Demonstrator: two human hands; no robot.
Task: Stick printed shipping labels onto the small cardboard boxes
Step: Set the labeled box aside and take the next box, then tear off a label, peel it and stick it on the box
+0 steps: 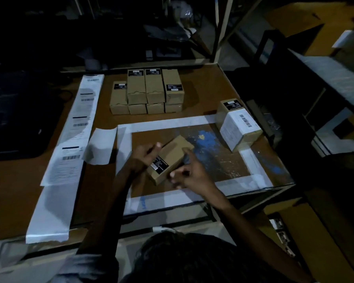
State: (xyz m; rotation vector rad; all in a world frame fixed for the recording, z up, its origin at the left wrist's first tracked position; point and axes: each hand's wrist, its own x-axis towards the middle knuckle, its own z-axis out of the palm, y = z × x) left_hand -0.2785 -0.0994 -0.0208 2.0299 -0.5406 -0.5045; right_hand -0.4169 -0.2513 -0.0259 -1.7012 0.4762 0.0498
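**Inspector:** Fingers first. What have they got?

**Operator:** From my feed, the fingers of the left hand are curled round the far left edge of a small cardboard box, thumb on top. The right hand pinches the box's near right side, its fingers bent against the cardboard. Both hands hold this one box, tilted, within the white tape rectangle marked on the wooden table.

**Inspector:** Condition of the box?

**Operator:** Plain brown, closed, with a black product sticker on the upper face toward its near end. I see no white label on it from here.

**Inspector:** Edges and room?

**Operator:** The table's right edge runs close past a labelled box, which stands at the tape's far right corner with a white barcode label on its side. A stack of unlabelled boxes sits beyond the tape, well apart from the hands. To the left lie a strip of printed shipping labels and a loose blank backing piece, just beside the tape's left side. Bare tabletop with blue paint marks lies between the held box and the labelled one.
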